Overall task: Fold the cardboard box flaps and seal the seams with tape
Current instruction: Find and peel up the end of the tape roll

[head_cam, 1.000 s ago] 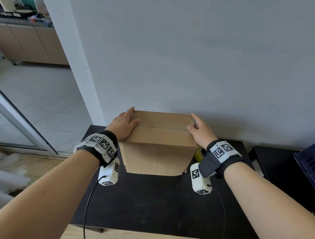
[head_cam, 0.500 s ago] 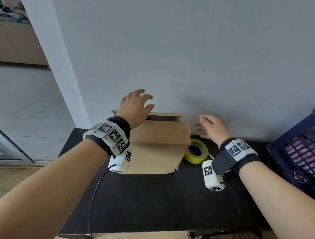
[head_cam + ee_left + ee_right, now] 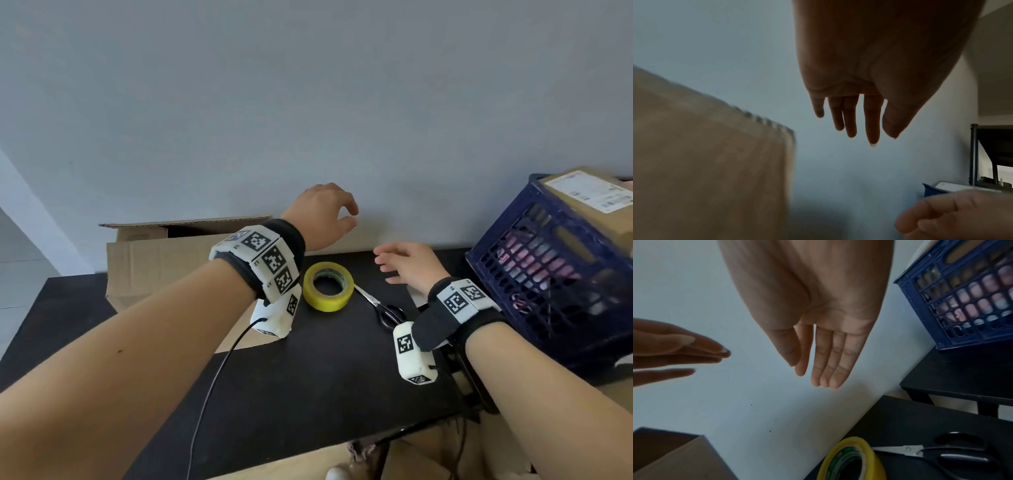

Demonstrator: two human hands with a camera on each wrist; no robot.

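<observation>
Fingers (image 3: 826, 363) of both hands loose, holding nothing (above tape roll (image 3: 328, 286)).

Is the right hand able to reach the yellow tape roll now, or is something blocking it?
Probably yes. The right hand is open and holds nothing, just right of the tape roll on the black table. Only the scissors lie close by, beside the roll, not over it. The left hand hovers behind it.
</observation>
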